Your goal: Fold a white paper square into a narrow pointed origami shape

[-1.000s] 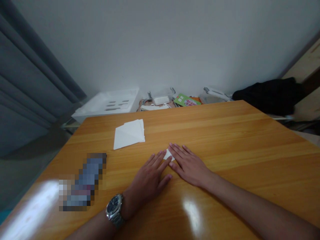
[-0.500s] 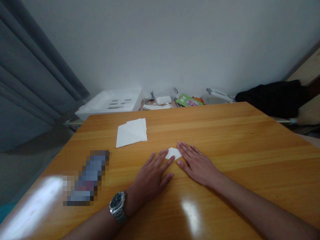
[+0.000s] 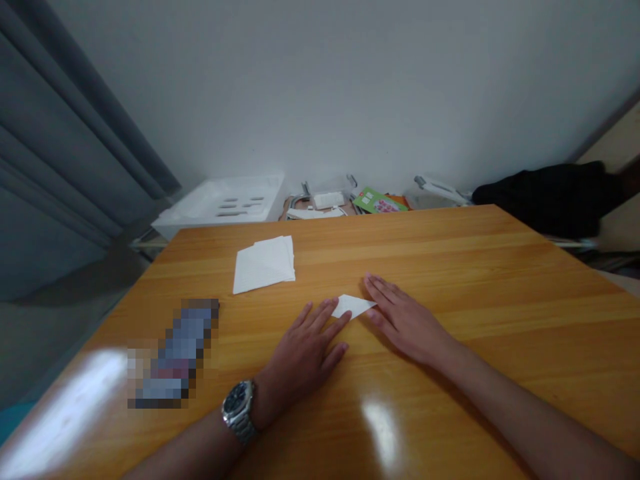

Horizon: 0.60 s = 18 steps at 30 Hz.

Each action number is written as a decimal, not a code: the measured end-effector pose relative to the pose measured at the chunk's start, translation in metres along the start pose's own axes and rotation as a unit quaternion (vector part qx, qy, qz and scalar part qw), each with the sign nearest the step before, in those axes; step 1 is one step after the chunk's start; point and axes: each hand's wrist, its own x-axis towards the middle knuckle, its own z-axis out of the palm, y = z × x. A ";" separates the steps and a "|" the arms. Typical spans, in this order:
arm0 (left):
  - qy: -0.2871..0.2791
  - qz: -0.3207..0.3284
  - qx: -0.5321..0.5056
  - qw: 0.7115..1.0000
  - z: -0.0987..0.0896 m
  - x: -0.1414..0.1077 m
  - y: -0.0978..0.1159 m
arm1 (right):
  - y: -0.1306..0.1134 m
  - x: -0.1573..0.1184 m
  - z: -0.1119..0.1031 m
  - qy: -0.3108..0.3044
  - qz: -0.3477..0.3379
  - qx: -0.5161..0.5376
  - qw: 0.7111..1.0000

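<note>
A small piece of folded white paper (image 3: 351, 306) lies flat on the wooden table (image 3: 440, 260), narrowing to a point on its right. My left hand (image 3: 310, 343), with a metal watch (image 3: 239, 407) on the wrist, lies palm down with fingers spread. Its fingertips rest on the paper's left part and hide some of it. At the paper's right tip is my right hand (image 3: 400, 317), palm down, fingers stretched out and thumb a little apart. Whether the right fingers press on the tip or only lie beside it, I cannot tell.
Several white paper sheets (image 3: 265, 265) lie stacked at the table's back left. A pixelated dark flat object (image 3: 180, 353) is at the left. Behind the table are a white foam tray (image 3: 235, 200), a green booklet (image 3: 377, 201) and a black cloth (image 3: 540, 199).
My right hand has slid a little to the right, uncovering the paper's pointed right end. My left hand has stayed in place on the paper.
</note>
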 end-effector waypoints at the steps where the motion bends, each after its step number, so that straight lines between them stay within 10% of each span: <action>1: -0.001 0.001 0.000 1.000 0.000 0.000 0.000 | -0.003 0.001 0.000 0.002 -0.018 0.002 1.000; 18: -0.015 0.009 0.009 1.000 0.003 0.000 -0.003 | -0.016 -0.002 0.020 -0.043 -0.050 0.009 0.998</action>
